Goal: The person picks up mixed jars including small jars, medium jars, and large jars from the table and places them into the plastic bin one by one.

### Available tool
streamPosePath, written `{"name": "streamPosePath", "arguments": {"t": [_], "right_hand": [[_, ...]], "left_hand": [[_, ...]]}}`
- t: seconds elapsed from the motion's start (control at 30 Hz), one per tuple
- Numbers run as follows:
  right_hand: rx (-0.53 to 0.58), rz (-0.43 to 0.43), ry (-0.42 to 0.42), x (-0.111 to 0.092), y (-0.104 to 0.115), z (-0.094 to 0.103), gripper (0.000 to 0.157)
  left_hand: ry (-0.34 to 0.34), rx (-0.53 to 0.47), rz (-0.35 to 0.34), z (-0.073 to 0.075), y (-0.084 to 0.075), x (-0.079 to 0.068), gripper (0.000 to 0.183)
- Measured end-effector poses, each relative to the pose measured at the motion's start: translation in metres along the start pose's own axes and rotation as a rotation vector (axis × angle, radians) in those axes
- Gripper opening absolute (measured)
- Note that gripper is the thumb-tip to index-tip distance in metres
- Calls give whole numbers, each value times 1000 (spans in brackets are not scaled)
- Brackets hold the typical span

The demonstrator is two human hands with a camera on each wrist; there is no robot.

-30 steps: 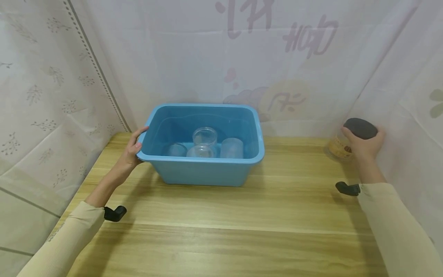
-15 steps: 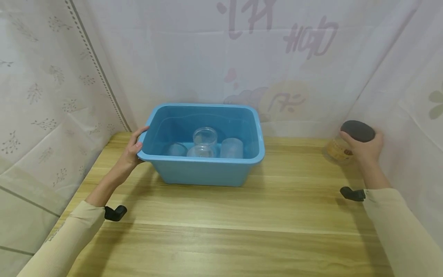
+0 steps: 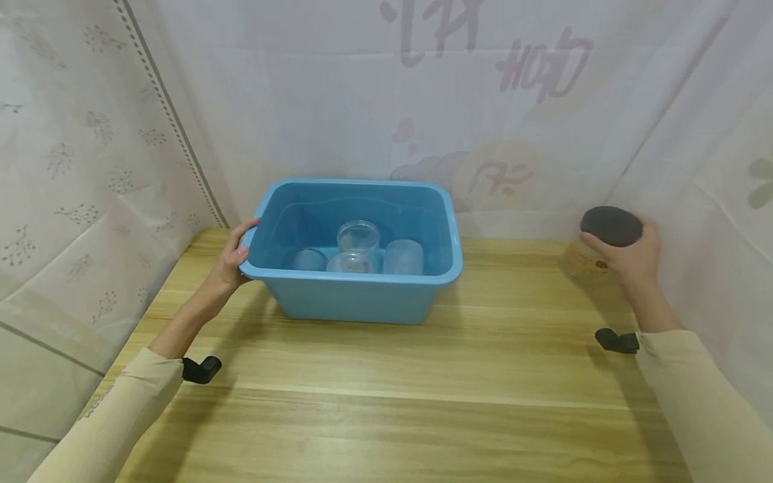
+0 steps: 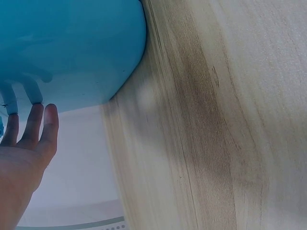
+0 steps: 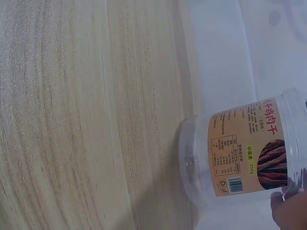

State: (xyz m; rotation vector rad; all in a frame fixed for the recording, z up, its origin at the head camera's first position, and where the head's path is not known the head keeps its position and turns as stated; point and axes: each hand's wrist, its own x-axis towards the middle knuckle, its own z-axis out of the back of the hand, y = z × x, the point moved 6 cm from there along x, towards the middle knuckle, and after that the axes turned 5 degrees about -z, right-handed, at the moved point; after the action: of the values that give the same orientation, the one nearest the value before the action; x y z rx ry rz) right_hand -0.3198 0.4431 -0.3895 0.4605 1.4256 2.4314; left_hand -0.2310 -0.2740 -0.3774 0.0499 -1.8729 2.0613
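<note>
A blue plastic tub (image 3: 356, 298) stands at the back of the wooden table, with several clear plastic jars (image 3: 404, 258) inside it. My left hand (image 3: 229, 261) grips the tub's left rim, thumb on top; in the left wrist view its fingertips (image 4: 50, 112) touch the outer wall. At the far right my right hand (image 3: 637, 258) holds a clear jar with a black lid (image 3: 611, 226) from above, fingers around the lid. The right wrist view shows this jar's orange printed label (image 5: 249, 148) with a picture of dried meat strips. Its base is close to the tabletop.
The wooden table (image 3: 386, 389) runs up to a white printed curtain (image 3: 338, 94) behind the tub. More curtain hangs on the left (image 3: 78, 174) and on the right, close by the right arm. A black wrist mount (image 3: 616, 340) sticks out from each sleeve.
My right hand has shifted a little to the left with the lidded jar. My left hand and the tub have stayed in place.
</note>
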Motion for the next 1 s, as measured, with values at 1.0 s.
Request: {"name": "streamPosePath", "arguments": {"t": [1.0], "right_hand": [[117, 171, 174, -18, 48, -25, 81]], "left_hand": [[1, -3, 5, -2, -3, 0, 60]]}}
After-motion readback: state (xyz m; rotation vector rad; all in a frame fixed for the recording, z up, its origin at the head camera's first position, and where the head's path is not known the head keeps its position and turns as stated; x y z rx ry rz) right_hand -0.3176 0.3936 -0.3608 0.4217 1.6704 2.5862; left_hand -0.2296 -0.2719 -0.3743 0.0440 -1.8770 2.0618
